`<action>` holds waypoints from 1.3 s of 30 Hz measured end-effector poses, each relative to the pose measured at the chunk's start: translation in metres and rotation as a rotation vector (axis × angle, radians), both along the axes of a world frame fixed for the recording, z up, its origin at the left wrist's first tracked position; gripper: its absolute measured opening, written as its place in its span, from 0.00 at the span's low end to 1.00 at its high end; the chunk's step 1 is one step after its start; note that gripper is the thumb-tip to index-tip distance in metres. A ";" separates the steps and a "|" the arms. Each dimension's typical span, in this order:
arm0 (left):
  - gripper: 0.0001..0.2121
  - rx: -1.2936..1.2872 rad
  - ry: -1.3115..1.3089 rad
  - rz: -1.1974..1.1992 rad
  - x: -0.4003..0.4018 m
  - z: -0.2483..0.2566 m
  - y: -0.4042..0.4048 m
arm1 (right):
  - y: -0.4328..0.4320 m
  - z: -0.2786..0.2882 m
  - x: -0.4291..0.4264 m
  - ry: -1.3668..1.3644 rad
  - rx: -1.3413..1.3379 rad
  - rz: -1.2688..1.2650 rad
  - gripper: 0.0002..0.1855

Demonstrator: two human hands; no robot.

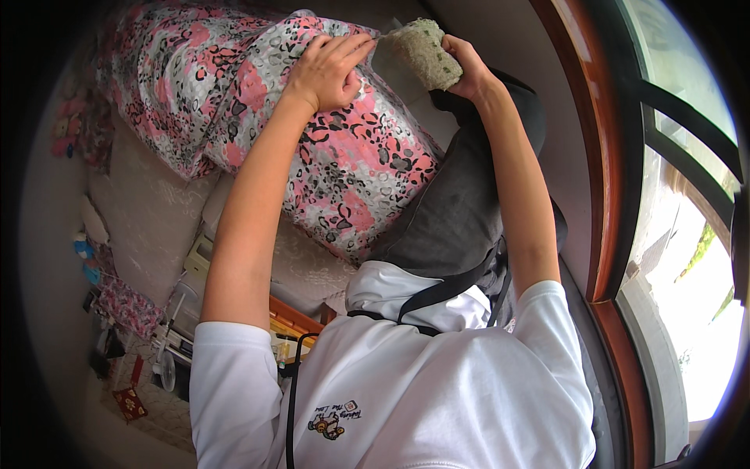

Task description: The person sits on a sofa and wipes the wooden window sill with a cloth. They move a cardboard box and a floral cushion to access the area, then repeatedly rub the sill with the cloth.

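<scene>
A pink, grey and white patterned bedding cover [363, 158] lies spread before me. My left hand [331, 70] rests on its upper part near the edge, fingers bent with the tips pointing right; whether they pinch the fabric cannot be told. To the right, my right hand [469, 67] grips a fuzzy pale-green cloth [426, 55] with darker green spots, bunched or rolled up. The cloth is held just above the cover's right edge. My right thumb shows at the cloth's side, and the other fingers are partly hidden behind it.
A wooden window frame [586, 140] and glass pane run along the right. My bent leg in dark trousers [451, 199] lies against the cover. Beige patterned upholstery or mattress [158, 217] shows at left. Farther off stand a white fan [167, 369] and a red patterned item [130, 404].
</scene>
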State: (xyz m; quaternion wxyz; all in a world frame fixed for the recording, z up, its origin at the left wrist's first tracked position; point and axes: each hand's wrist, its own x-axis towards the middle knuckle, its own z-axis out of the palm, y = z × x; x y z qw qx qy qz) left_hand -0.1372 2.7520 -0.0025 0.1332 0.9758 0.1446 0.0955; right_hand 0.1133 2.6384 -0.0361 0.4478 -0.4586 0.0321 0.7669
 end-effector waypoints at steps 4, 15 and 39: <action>0.26 -0.004 -0.003 0.007 0.000 -0.001 0.000 | -0.004 0.003 0.008 -0.025 -0.004 -0.072 0.14; 0.26 -0.036 0.023 0.012 0.001 0.000 0.000 | -0.009 -0.006 0.029 0.051 0.075 -0.223 0.16; 0.08 -0.143 -0.011 -0.014 0.015 0.020 -0.003 | -0.105 0.095 0.149 -1.881 -0.041 -0.660 0.23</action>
